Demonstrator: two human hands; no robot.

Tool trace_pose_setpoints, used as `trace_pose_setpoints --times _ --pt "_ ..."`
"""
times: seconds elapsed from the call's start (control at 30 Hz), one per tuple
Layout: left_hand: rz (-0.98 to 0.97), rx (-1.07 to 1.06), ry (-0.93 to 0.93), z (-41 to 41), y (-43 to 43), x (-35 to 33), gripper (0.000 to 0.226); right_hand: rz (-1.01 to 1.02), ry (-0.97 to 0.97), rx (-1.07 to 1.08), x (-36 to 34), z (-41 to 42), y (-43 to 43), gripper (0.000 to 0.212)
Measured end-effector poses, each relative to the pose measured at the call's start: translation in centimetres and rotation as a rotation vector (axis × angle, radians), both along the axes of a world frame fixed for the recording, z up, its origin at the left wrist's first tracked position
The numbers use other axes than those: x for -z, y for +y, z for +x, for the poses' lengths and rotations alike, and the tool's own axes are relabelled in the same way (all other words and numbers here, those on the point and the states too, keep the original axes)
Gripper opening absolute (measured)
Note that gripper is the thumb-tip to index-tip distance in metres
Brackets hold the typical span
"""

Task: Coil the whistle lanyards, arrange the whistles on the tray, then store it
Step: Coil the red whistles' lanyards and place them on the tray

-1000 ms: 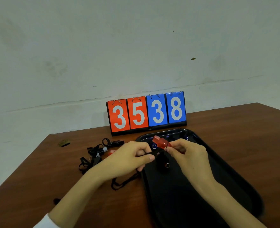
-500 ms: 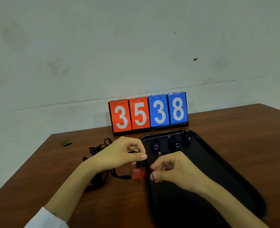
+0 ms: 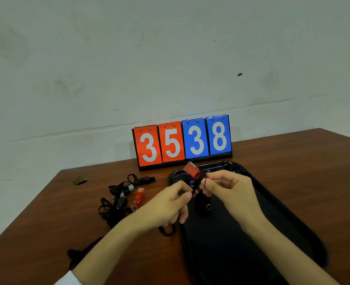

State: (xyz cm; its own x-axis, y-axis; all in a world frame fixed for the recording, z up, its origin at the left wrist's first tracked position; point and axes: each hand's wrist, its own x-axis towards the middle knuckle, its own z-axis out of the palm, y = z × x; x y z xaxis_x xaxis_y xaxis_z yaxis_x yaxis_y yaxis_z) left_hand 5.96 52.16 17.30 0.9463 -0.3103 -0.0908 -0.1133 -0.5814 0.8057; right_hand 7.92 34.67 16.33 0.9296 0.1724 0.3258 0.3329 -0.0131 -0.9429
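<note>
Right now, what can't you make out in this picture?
- Head view: how many whistles lie at the far end of the tray; both hands cover them.
- Pile of lanyards: a dark tangle, too small to count.
- Red whistle in the right hand: blurred.

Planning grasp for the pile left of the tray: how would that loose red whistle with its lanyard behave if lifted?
The red whistle looks like small hard plastic, so probably light and stiff. Its black lanyard lies limp and tangled with others, so it would likely dangle and drag neighbours along. The split ring may swing.

Bare room: stained white wall (image 3: 170, 58), wooden table (image 3: 293, 161), scoreboard (image 3: 182, 140).
</note>
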Motion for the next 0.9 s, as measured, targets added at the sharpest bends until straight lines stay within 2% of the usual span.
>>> trace_pose_setpoints --times 0.13,0.23,0.37,0.47,0.57,0.73,0.9 --pt "0.122 0.055 -0.006 -0.1 0.1 0.4 0.012 -0.099 -0.002 0.212 0.5 0.7 -0.5 0.014" --pt "0.229 0.049 -0.138 -0.4 0.1 -0.1 0.01 -0.302 -0.061 0.309 0.8 0.9 -0.6 0.015" --pt "0.335 -0.032 -0.315 -0.7 0.2 -0.8 0.005 -0.503 -0.095 0.249 1.3 0.6 -0.2 0.015" --pt "0.341 -0.052 -0.383 -0.7 0.5 -1.2 0.011 -0.61 -0.124 0.16 1.5 0.5 0.0 0.015" --pt "0.317 -0.061 -0.419 -0.5 1.1 -1.6 0.007 -0.687 -0.112 0.017 1.3 0.4 0.1 0.015" --pt "0.213 -0.05 -0.371 0.3 2.4 -1.8 0.008 -0.596 -0.011 -0.295 0.5 -0.3 0.3 0.009" --pt "0.075 0.015 -0.232 0.4 2.9 -1.8 0.013 -0.389 0.056 -0.442 0.2 -0.5 0.2 0.01"
